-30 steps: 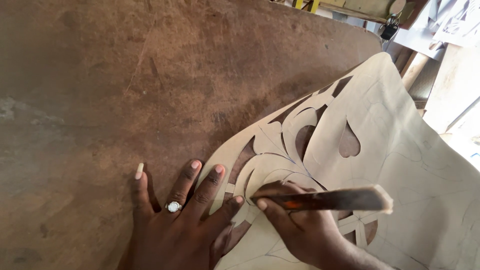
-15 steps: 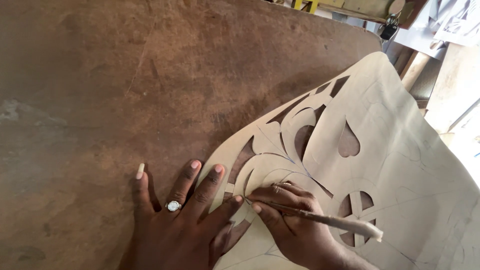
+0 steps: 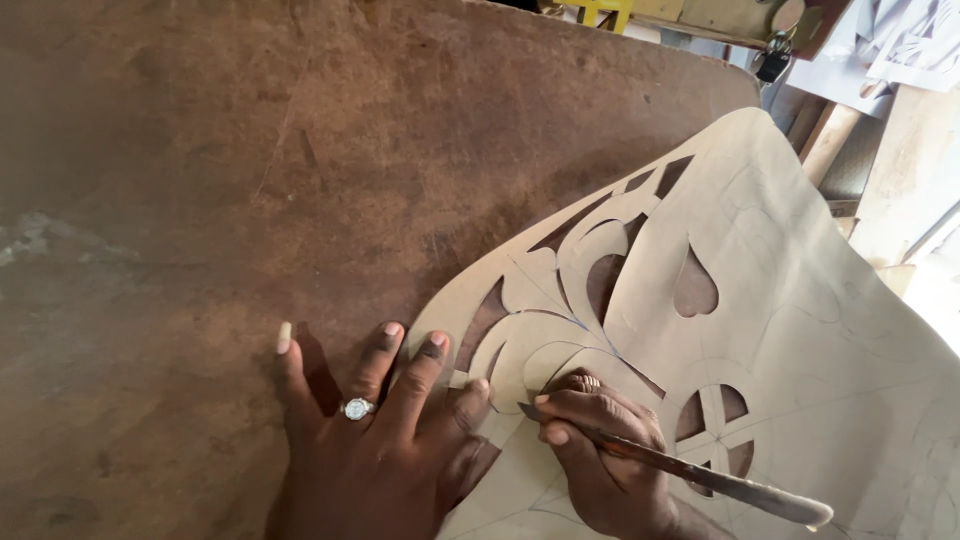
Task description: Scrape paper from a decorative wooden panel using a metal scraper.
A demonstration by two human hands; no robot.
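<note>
Tan stencil sheet (image 3: 800,330): left hand (image 3: 385,440) flat, right hand (image 3: 600,450) w/ knife (image 3: 700,472).

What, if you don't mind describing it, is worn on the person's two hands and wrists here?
Both hands are bare, with no gloves and no sleeves in view. The left hand wears a silver-coloured ring with a pale round stone; its nails look long, the little finger's pale. The right hand shows no ring or band that I can make out.

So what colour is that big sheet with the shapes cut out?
Pale beige cut-out sheet, pencil-lined, brown board showing through the holes; head view.
</note>
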